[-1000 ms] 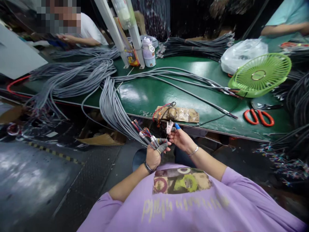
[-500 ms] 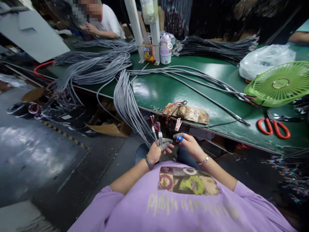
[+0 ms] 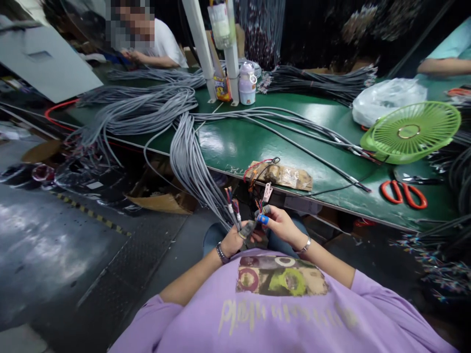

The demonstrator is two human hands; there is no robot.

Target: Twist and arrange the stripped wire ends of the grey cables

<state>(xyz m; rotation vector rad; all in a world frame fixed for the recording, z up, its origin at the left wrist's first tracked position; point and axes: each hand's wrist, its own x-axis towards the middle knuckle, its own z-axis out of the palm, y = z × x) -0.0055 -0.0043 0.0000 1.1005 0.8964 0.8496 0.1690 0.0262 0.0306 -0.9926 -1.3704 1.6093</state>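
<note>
My left hand (image 3: 236, 237) is closed around a few grey cables (image 3: 235, 220); their split ends, with thin coloured wires (image 3: 228, 195), point up. A fabric cover is on its thumb. Just to the right, my right hand (image 3: 284, 224) pinches with thumb and forefinger at another bunch of coloured wires (image 3: 261, 206). Blue tape and a grey cover wrap its fingertips. Where that bunch's cable runs below the fingers is hidden. The held cables appear to come from a thick grey cable bundle (image 3: 189, 157) hanging over the table edge.
On the green table (image 3: 235, 142) lie a taped wooden block (image 3: 294, 176) with a pink clip (image 3: 267, 192), red-handled scissors (image 3: 404, 192), a green fan (image 3: 408, 132), a plastic bag (image 3: 386, 100) and a lilac bottle (image 3: 248, 84). Another person (image 3: 162, 44) sits across the table.
My right hand has moved left and now pinches a bunch of coloured wires beside my left hand. My left hand keeps its hold on the cables. The view has shifted slightly.
</note>
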